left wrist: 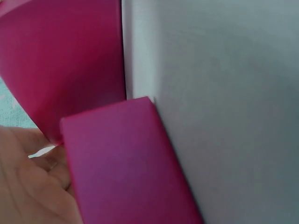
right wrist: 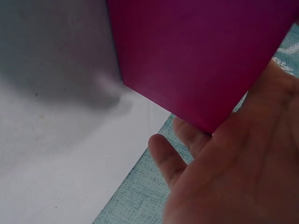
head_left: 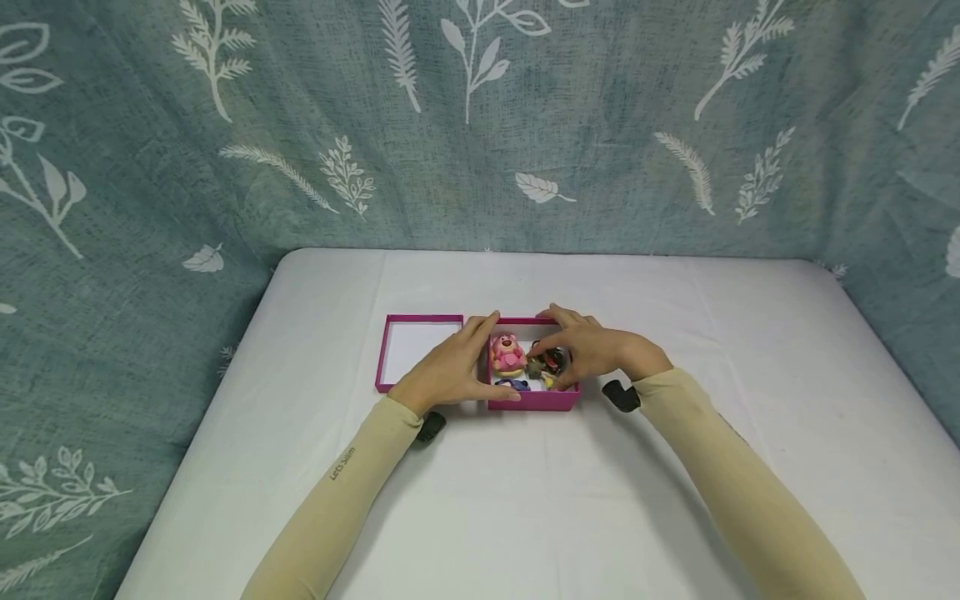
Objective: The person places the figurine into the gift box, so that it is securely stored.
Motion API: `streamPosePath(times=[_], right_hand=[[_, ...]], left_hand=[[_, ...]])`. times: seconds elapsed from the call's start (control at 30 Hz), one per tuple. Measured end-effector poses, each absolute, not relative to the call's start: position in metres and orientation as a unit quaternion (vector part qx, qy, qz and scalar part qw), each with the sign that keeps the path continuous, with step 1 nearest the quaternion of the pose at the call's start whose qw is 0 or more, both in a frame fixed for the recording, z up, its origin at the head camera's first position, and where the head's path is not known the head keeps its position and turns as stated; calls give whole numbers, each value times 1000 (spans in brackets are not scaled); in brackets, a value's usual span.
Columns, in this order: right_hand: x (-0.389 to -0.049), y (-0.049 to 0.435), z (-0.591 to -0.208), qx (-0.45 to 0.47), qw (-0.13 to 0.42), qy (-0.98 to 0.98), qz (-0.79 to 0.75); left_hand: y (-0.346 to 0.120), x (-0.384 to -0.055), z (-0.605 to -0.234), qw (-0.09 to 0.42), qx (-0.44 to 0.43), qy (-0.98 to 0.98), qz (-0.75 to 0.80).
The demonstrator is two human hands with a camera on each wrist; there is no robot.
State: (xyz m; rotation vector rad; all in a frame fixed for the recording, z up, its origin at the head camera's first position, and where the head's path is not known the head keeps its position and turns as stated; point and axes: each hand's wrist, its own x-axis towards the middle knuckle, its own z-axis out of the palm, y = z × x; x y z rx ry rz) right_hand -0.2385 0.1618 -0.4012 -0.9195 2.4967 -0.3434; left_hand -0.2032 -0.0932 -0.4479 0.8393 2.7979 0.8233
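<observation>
A magenta box [head_left: 534,401] with a white inside stands on the table, holding several small toy figurines. My left hand [head_left: 450,367] grips its left end, thumb along the front rim and fingers at the back corner. Over the right end, my right hand [head_left: 592,346] reaches in and pinches a dark figurine [head_left: 553,360] between finger and thumb, while other fingers lie at the back rim. Left of it sits a pink bear figurine [head_left: 507,354], with a blue figurine [head_left: 513,384] in front. The box wall [right wrist: 196,56] fills much of the right wrist view.
The box's magenta-edged lid [head_left: 382,354] lies white inside up, left of the box and partly behind my left hand. A white cloth covers the table [head_left: 525,500]. Teal leaf-printed fabric [head_left: 600,125] hangs behind the table and at its sides.
</observation>
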Motion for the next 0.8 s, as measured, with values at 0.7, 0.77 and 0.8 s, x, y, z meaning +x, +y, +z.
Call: streamPosePath(times=[0.7, 0.77, 0.8], right_hand=[[-209, 169, -392, -369, 77, 899, -225], [-204, 168, -390, -370, 60, 897, -233], [-201, 167, -389, -370, 53, 896, -238]], left_hand=[[-124, -197, -421, 47, 233, 908, 345], [-134, -195, -417, 46, 223, 911, 343], [-139, -194, -416, 47, 217, 913, 341]])
